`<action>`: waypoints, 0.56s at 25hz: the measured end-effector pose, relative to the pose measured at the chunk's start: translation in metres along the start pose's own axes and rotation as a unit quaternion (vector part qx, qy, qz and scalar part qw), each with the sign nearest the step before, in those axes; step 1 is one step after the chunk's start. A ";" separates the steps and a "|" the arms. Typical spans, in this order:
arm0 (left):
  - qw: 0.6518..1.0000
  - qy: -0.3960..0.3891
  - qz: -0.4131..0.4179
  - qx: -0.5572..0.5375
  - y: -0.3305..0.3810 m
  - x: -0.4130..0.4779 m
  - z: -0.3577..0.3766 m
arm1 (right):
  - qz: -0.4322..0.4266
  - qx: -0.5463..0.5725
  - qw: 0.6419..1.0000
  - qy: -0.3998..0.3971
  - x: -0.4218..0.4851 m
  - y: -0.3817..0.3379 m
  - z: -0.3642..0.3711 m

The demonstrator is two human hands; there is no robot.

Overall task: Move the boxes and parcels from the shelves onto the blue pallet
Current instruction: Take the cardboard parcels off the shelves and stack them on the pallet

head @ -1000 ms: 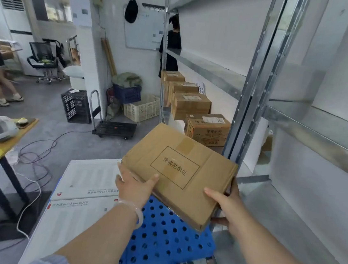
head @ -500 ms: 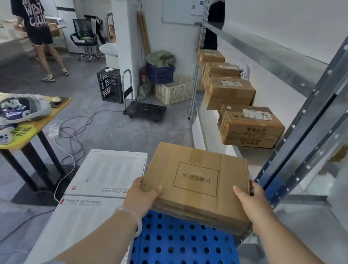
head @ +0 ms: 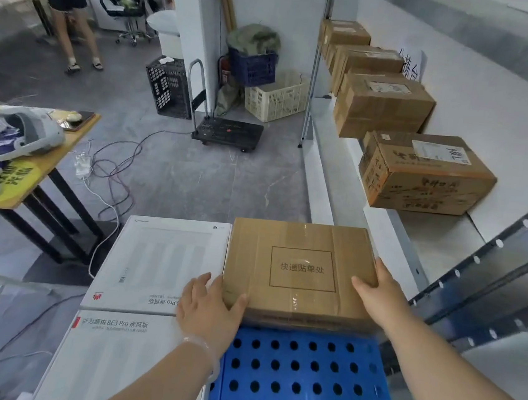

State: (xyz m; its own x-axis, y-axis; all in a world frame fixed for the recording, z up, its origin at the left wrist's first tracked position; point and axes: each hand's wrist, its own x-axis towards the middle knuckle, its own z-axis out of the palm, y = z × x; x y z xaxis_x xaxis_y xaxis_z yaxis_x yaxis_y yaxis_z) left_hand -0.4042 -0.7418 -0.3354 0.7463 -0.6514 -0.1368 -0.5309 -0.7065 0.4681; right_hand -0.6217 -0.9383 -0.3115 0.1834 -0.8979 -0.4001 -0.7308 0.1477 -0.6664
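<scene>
step: put-down. The flat brown box (head: 301, 269) is at the far end of the blue pallet (head: 302, 383), printed label frame facing up.
box position: its left edge is just beside the far white carton (head: 164, 264), roughly square to it. The near edge throws a shadow on the deck (can't tell if it already bears weight or hangs just above).
left hand (head: 208, 311): grasping the near-left corner, thumb on the top face, fingers alongside the left edge over the white carton.
right hand (head: 379, 296): grasping the right edge, thumb on top, fingers wrapped round the side and mostly hidden.
pallet load: two white cartons down the left side, the near white carton (head: 116, 357) closest to the camera. Bare blue deck shows in front of the brown box.
shelf (head: 440, 241): four brown boxes in a row, the nearest shelf box (head: 421, 174) closest.
progress: my read is partway, with three items at the pallet and four to fetch.
next move: seat the box flat, keep it tight against the white carton, then let go and draw both hands out sideways. Clear the left fingers first or they may get pinched in the seam.
risk: the steel upright (head: 493, 266) is near the right hand, so mind the knuckles on the way out.
</scene>
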 end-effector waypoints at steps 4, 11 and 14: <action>1.000 -0.010 0.009 0.013 -0.008 0.000 0.001 | -0.030 -0.053 0.998 0.021 -0.002 0.006 0.014; 0.952 -0.055 0.250 0.166 0.006 -0.001 0.000 | -0.196 -0.321 0.924 0.067 -0.040 0.024 0.035; 0.951 -0.069 0.235 0.189 0.004 0.002 0.005 | -0.188 -0.352 0.916 0.032 -0.030 0.020 0.037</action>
State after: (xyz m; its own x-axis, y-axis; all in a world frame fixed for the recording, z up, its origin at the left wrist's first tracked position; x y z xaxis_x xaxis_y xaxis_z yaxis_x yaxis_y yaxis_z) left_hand -0.4067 -0.7474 -0.3379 0.3439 -0.9318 -0.1157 -0.9189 -0.3594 0.1626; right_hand -0.6172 -0.8933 -0.3364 0.4860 -0.8567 -0.1728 -0.8715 -0.4603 -0.1691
